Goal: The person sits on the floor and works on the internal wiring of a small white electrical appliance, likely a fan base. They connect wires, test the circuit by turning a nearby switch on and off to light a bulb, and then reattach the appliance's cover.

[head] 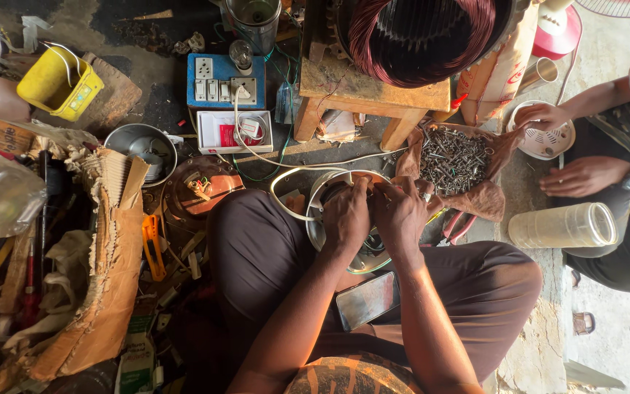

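Both of the person's hands rest on a round metal motor housing (320,232) held between the knees. The left hand (345,217) lies on the housing's upper left part, fingers curled together and pressed down on its top; what sits under the fingertips is hidden. The right hand (398,213) lies just beside it, touching it at the knuckles, fingers likewise bent and closed onto the housing's centre. Whether a small part is pinched between them cannot be told.

A white cable (284,191) loops from the housing's rim just left of the left fingers and runs up toward a blue switchboard (216,82). Just right of the right fingers lies a brown paper spread with a heap of screws and bolts (452,157). Below the wrists, on the person's lap, a phone (367,299) lies face up. Above the fingers stands a wooden stool (370,98) bearing a large stator with dark red copper windings (421,36).

Left of the left fingers, well apart, lie a copper-coloured round cover (200,191), a steel bowl (140,146) and, farther still, a yellow container (58,84).

At the far right, another person's hands are seen: one (541,115) on a white round cover (548,142), the other (583,175) open above a clear plastic jar (563,226) lying on its side.
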